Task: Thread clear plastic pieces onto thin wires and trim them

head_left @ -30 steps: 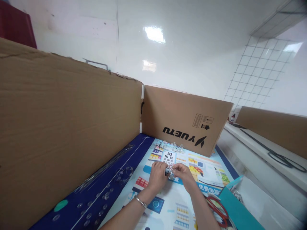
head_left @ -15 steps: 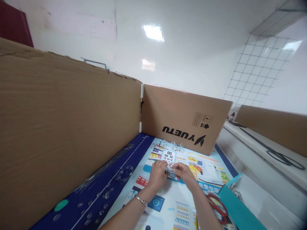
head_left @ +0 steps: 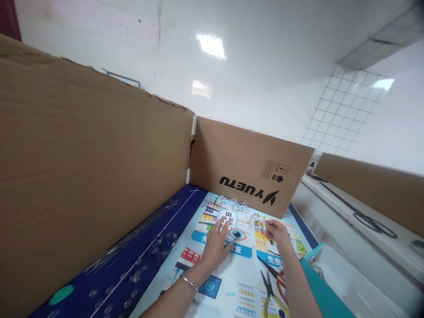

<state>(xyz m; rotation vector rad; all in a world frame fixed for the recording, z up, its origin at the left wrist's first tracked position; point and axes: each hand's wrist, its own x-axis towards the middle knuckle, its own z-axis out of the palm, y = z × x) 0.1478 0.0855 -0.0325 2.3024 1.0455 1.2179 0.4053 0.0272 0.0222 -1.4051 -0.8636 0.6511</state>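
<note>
Past the pliers (head_left: 270,293), the hands have parted: the left hand (head_left: 216,246) is spread over the printed sheet (head_left: 232,278), holding nothing, so any handling falls to the right hand (head_left: 278,234) alone, with open sheet between them. Its bunched fingers are at the small clear piece (head_left: 257,219), though I can't tell if they pinch it; beyond, similar pieces (head_left: 239,205) and the cardboard panel (head_left: 238,154) close the far edge.

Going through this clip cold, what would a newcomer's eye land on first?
Likely the cardboard panel standing at the back, its bold black YUETU lettering upside down. Next, the bright printed mat before it, where a big drawn eye sits between the left hand and right hand. Yellow-handled pliers lie nearer the camera.
</note>
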